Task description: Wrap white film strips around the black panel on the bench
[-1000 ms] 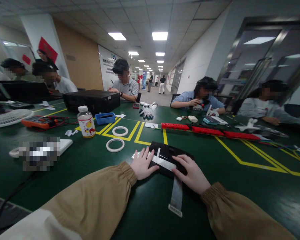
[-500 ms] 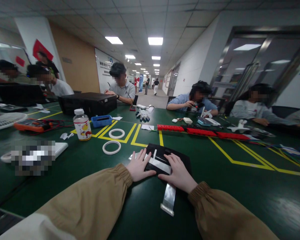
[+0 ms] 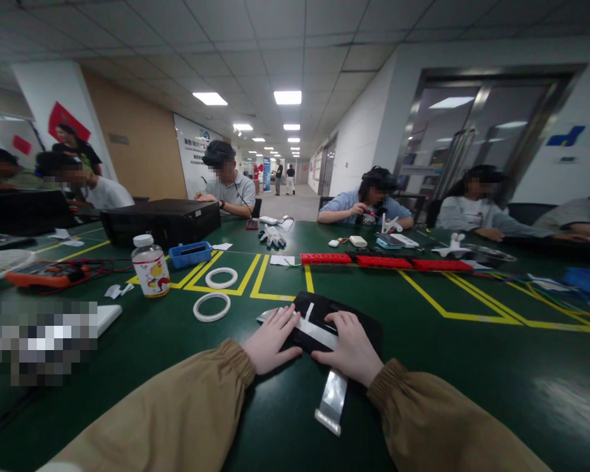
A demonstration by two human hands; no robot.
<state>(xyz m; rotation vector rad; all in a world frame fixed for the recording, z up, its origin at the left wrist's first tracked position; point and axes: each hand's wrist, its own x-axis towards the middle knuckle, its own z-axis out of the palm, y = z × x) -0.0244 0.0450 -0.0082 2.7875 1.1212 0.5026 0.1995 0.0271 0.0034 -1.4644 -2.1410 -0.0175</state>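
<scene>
A flat black panel [image 3: 324, 308] lies on the green table [image 3: 472, 367] in front of me, with a silvery strip [image 3: 319, 333] across it. A grey ribbon cable [image 3: 332, 400] runs from under it toward me. My left hand [image 3: 270, 342] lies flat on the panel's left end, fingers stretched out. My right hand [image 3: 350, 349] rests flat on the panel's near right part, fingers extended over the strip. Neither hand grips anything.
Two white tape rings [image 3: 212, 306] and a plastic bottle [image 3: 150, 266] stand to the left, with a blue tray [image 3: 190, 254] and a black case [image 3: 162, 220] behind. Red blocks [image 3: 383, 261] lie in a row further back. Several people sit around the table.
The view has tilted and shifted slightly. My right hand has slid a little left along the panel, closer to my left hand. The panel stays in place.
</scene>
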